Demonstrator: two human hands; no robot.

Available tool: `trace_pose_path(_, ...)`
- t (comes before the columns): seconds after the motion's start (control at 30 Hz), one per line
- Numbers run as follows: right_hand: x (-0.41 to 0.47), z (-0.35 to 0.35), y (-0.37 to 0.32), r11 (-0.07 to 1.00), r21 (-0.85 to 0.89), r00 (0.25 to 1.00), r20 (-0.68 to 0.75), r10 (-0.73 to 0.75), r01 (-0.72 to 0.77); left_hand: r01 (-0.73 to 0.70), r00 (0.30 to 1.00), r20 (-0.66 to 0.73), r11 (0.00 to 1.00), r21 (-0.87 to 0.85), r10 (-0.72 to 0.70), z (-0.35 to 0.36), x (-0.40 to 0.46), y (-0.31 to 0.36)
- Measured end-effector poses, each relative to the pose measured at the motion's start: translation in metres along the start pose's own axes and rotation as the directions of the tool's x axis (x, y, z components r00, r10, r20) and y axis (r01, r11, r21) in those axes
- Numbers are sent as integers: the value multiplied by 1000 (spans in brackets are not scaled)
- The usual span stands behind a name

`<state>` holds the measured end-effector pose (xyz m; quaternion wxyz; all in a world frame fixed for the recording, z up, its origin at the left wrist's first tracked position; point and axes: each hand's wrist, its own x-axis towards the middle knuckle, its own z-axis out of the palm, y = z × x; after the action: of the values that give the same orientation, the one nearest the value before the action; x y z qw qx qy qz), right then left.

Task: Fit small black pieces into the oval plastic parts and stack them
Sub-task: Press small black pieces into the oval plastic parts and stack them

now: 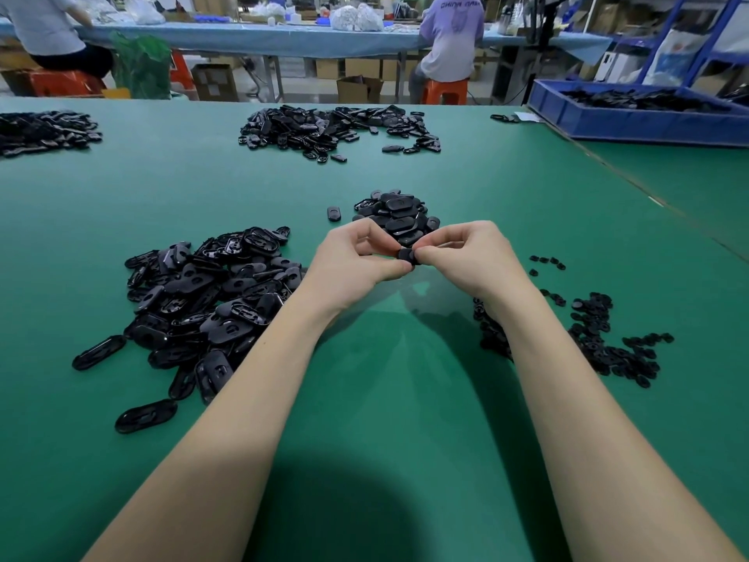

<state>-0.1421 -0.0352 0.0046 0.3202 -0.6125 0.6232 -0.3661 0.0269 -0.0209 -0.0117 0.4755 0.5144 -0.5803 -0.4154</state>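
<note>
Both grips, left hand (356, 257) and right hand (466, 257), pinch one small black oval part (406, 255) between fingertips above the green surface (405, 399); its details are hidden.

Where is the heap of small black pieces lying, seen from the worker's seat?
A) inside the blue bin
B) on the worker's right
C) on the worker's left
B: the small black pieces lie beside the right forearm, while the larger oval parts are heaped on the left.
</note>
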Motion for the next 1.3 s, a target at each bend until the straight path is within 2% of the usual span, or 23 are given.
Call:
trace_pose_path(0.13, -1, -1, 0, 996, 71, 999, 12, 50, -51, -4, 1000, -13, 1000, 15, 4, 1, -1, -1)
trace_pose_path(0.3, -2, -8, 2, 988, 96, 992, 47, 118, -122, 14, 999, 49, 999, -29, -13, 0, -1, 2)
trace_pose_path(0.57, -4, -14, 8, 927, 277, 951, 247, 185, -253, 197, 977, 146, 917, -348, -155, -1, -1, 8)
trace_pose_path(0.77, -6, -10, 6, 948, 274, 972, 211, 105, -163, 235, 971, 131, 904, -358, -201, 3, -1, 10)
trace_pose_path(1.07, -5, -6, 2, 978, 185, 984, 167, 68, -99, 214, 975, 118, 937, -277, -187, 0, -3, 9)
trace_pose_path(1.3, -5, 1, 6, 976, 212, 990, 136, 18, -47, 186, 980, 117, 951, -247, -161, -1, -2, 7)
